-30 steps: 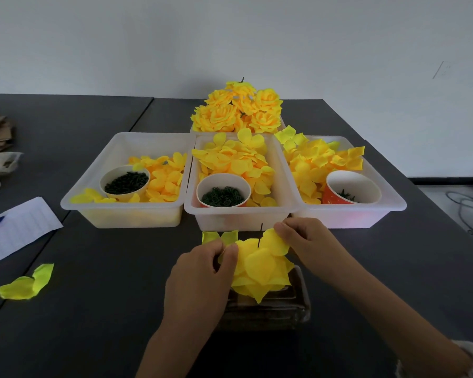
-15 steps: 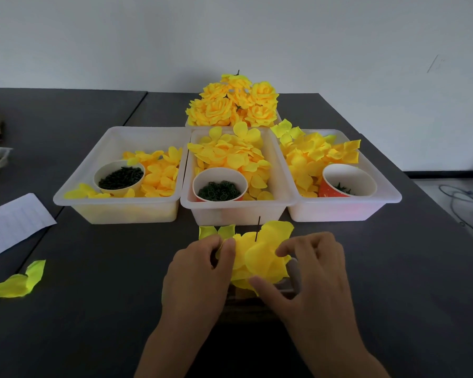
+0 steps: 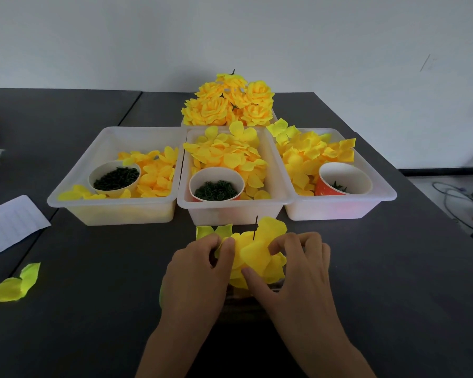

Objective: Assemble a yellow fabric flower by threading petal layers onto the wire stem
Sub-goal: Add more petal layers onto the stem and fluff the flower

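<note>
Both hands, left hand [image 3: 200, 266] and right hand [image 3: 298, 266], pinch the petal layers [image 3: 253, 255] from either side, the upright wire stem [image 3: 256, 227] rising between them at the far edge.

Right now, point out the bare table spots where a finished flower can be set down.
Bare table lies right of the right hand, below the right bin. More lies between the left hand and the loose petal. Crowded: the bins and the petal stack.

The base [image 3: 251, 301] under the petal stack [image 3: 253, 257] is mostly hidden behind both hands, and its form cannot be told. The picture's left edge cuts off the paper sheet [image 3: 8, 225]. Contents of the right-hand cup [image 3: 343, 182] are too small to identify.
</note>
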Tool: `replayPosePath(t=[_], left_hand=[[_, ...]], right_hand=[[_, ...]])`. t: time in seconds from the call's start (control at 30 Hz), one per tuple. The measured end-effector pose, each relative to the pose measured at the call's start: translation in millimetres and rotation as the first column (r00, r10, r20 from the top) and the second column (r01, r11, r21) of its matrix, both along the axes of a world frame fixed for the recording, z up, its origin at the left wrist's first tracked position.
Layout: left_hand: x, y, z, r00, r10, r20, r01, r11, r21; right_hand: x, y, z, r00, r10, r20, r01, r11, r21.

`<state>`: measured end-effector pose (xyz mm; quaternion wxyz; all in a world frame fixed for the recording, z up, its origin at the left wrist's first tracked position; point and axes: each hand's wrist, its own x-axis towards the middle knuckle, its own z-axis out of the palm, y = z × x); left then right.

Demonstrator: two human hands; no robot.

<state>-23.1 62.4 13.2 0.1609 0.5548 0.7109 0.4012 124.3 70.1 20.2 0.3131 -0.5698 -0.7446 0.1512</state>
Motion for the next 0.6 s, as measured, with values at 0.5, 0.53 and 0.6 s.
replayPosePath(t=[0.5, 0.53, 0.6], left_hand=[[1.3, 0.2, -2.8, 1.0, 0.006, -0.007, -0.006, 1.0, -0.006], [1.3, 0.2, -2.9, 1.0, 0.006, -0.003, -0.006, 1.0, -0.005], [1.1, -0.2, -2.9, 1.0, 0.005, 0.004, -0.005, 1.0, -0.002]], right_hand=[[3.1, 9.8, -3.2, 0.985, -0.01, -0.169, -0.008, 0.994, -0.105], [4.4, 9.7, -2.9, 0.983, -0.015, -0.184, -0.004, 0.995, -0.098], [8.1, 8.2, -2.5, 0.975, -0.024, -0.219, 0.006, 0.997, -0.08]])
